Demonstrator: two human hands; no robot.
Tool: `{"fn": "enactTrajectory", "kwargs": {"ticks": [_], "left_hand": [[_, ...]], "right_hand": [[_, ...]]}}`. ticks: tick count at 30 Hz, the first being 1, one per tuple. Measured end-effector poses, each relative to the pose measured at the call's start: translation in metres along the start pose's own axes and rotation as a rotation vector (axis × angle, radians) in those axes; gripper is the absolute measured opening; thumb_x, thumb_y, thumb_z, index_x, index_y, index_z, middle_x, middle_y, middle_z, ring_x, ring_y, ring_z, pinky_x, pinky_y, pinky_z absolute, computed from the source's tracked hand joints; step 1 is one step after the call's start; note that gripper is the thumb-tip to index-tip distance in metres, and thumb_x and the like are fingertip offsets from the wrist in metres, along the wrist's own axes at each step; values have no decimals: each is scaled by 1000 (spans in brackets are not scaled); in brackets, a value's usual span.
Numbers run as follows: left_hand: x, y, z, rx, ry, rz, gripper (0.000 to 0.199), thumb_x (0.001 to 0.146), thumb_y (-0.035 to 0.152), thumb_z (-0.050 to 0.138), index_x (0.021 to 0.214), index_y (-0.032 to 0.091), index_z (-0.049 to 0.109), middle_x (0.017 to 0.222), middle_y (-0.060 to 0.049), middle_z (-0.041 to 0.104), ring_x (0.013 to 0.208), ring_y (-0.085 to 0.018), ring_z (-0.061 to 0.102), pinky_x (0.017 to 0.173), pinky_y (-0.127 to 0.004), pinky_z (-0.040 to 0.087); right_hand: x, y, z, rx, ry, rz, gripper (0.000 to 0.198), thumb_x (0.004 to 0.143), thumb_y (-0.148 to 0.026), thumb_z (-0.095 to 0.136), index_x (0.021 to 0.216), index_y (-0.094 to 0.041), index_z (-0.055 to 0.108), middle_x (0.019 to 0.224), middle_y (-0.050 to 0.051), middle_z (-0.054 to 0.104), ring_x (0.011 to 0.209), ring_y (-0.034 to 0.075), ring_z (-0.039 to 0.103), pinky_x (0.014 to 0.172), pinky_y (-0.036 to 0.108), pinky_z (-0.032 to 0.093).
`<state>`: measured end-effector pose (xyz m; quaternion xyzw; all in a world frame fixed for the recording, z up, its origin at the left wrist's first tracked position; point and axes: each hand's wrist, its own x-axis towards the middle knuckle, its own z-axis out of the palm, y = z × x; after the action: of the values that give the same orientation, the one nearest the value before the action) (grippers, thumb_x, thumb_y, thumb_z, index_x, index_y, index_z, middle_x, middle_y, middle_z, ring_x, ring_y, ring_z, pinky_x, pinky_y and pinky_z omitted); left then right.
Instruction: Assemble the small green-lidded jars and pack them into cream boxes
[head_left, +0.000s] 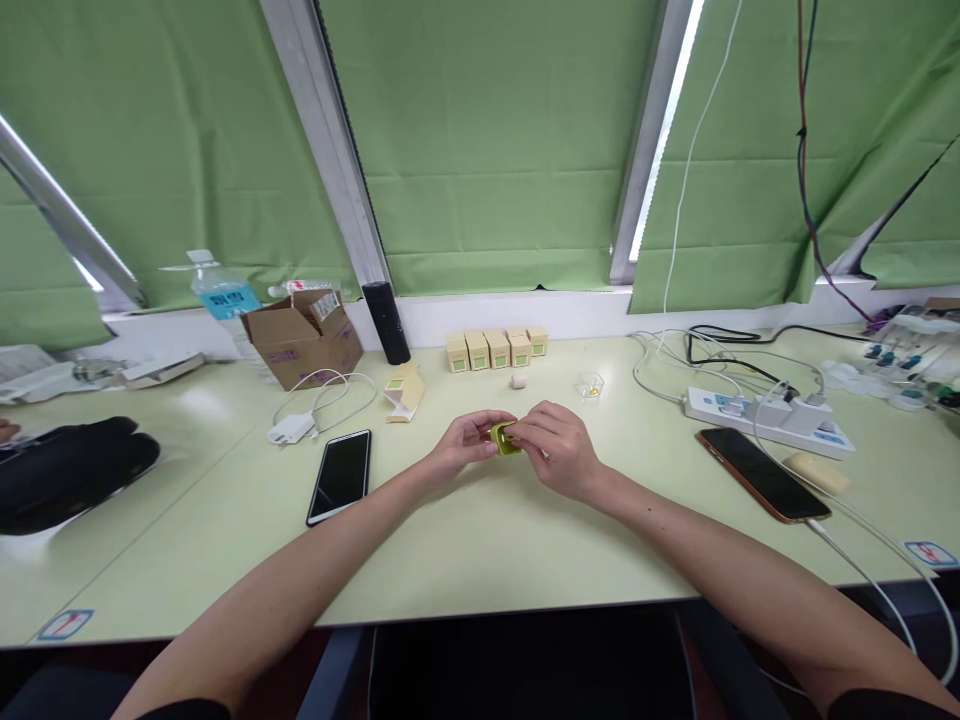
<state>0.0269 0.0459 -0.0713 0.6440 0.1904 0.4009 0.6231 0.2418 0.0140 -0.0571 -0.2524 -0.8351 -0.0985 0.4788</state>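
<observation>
Low over the middle of the table, my left hand (pixel 466 442) grips a small yellow-green square case (pixel 507 438) by its left side. My right hand (pixel 556 445) is closed at the case's opening, thumb and fingertips pinched together; what they pinch is hidden. Just beyond the hands stands a small pale pinkish cylinder (pixel 519 381). To its right is a little clear plastic box (pixel 591 386) with something yellow inside. An opened small cardboard box (pixel 405 392) lies left of my hands. Behind is a row of several small tan boxes (pixel 498 349) with green labels.
A white-framed phone (pixel 340 476) lies left, near a white charger (pixel 292 428) with its cable. Farther back are a brown carton (pixel 304 340), a black cylinder (pixel 387 322) and a water bottle (pixel 221 285). At right are a power strip (pixel 769 420) and a charging phone (pixel 761 473).
</observation>
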Motion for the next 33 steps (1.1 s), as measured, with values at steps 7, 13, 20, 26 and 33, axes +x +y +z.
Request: {"fn": "enactTrajectory", "kwargs": {"ticks": [7,13,20,26,33], "left_hand": [[0,2,3,3,8,-1,49,78,36,87,122,18,74,121,-14,73,106,-26,69,94,-38,53],[0,1,5,19,18,-4,53,76,38,88,123,16,74,123,-16,73,104,-26,70,91,-38,54],[-1,4,7,36,34,-19,53,75,37,90,122,16,74,118,-15,75,101,-26,71,91,-38,55],[-1,5,8,46,31,-42,54,74,37,90,120,15,75,115,-16,76,103,-28,72,93,-41,57],[0,2,7,-7,45,-60,54,75,37,90,122,16,74,116,-15,76,104,-29,73,96,-43,56]], "right_hand": [[2,-1,0,-53,57,-52,21,95,-8,55,95,-22,71,85,6,71,76,20,54,65,34,45],[1,0,0,-99,5,-56,24,94,-6,54,89,-22,71,83,5,70,75,19,51,64,33,42],[-1,2,1,-91,-30,-31,27,92,-3,54,86,-23,71,82,5,69,77,19,51,63,32,43],[-5,5,4,-44,-42,40,23,95,-11,58,85,-24,74,78,4,62,79,19,51,63,30,43],[1,10,-1,63,-38,8,19,97,-17,61,92,-25,76,81,4,62,77,18,55,64,31,47]]}}
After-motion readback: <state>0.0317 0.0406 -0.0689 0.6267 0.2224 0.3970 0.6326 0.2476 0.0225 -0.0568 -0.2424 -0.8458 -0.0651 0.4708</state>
